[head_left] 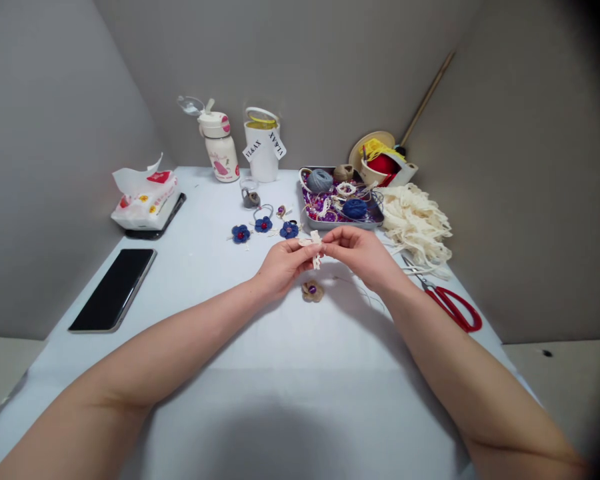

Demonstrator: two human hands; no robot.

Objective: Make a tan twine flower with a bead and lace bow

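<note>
Over the middle of the table, my left hand (286, 265) pinches a small cream lace bow (317, 259) between thumb and fingers. My right hand (355, 252) meets it from the right, its thumb and fingers pinched together at the lace's edge; what exactly lies in that pinch is too small to make out. Just below the hands a tan crocheted flower (312, 291) with a purple bead lies on the cloth. A thin thread trails on the table under my right hand. Beyond my left hand are blue flowers (263, 225) with beaded centres, one on a hair tie.
A metal tray (341, 225) holds yarn balls and beads. Cream lace trim (415, 223) is heaped beside it, with red-handled scissors (453, 308) nearer me. On the left are a phone (114, 291) and a tissue pack (147, 203). A bottle (221, 150) and white cup (263, 157) stand behind.
</note>
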